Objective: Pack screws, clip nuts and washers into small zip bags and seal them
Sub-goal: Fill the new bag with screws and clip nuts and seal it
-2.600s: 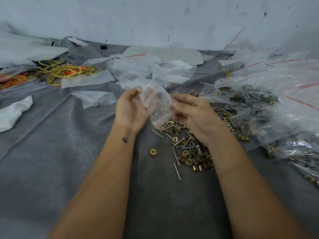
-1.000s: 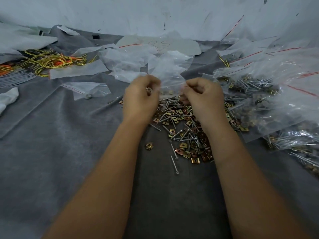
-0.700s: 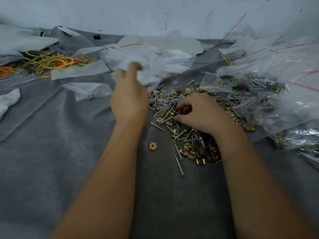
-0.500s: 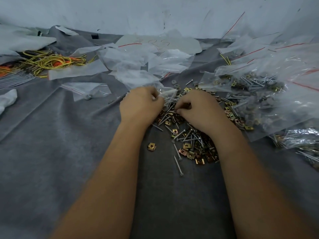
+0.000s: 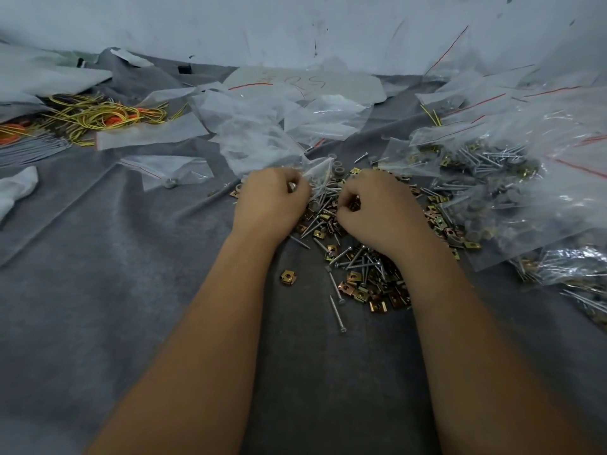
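Grey felt covers the surface (image 5: 115, 274) beneath a scuffed white wall, and at its centre the left hand (image 5: 271, 205) has its grip curled tight on the edge of a small zip bag (image 5: 317, 175), while the right hand (image 5: 377, 208) has fingers bent down into the loose pile of screws, clip nuts and washers (image 5: 358, 267), though what they pinch is hidden. Outward lie one stray clip nut (image 5: 289, 277) at 6 o'clock, empty bags (image 5: 262, 126) at 12, filled bags (image 5: 512, 178) at 3, and yellow wire (image 5: 98, 118) at 10.
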{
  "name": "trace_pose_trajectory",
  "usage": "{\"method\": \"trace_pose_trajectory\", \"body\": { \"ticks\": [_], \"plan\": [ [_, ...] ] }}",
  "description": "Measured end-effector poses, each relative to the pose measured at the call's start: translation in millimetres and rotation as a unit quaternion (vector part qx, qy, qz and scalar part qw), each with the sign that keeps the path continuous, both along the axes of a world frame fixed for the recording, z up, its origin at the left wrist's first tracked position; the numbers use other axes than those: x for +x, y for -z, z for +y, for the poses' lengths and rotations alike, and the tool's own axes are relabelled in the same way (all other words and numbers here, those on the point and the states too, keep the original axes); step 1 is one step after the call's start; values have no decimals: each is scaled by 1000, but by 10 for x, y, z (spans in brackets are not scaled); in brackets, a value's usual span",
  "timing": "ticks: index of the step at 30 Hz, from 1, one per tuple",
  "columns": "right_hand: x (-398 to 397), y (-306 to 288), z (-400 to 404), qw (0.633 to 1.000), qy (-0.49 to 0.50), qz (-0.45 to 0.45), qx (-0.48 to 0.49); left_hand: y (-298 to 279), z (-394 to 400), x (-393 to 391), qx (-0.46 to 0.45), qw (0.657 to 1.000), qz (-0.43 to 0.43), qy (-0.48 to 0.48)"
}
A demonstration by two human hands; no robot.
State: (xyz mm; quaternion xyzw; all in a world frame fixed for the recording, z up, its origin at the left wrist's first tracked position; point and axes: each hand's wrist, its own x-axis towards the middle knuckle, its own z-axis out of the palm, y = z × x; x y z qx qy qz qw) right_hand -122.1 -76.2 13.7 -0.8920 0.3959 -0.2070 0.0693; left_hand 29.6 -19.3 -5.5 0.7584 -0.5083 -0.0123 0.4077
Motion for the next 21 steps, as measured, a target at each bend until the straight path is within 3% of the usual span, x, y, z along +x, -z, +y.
{"method": "trace_pose_trajectory", "body": {
  "ticks": [12,14,18,21],
  "plan": [
    [19,-1,14,997,-5,70,-46,4,-76,-50,2,1000,-26,-3],
    [35,17,12,998,-2,41,-49,9,-78,-51,-2,1000,-16,-6],
    [17,-6,34,991,24,-129,-15,15,-73,-56,-11,1000,-24,7],
    [19,-1,44,988,18,-137,-63,8,-65,-72,-19,999,-38,14]
  ]
}}
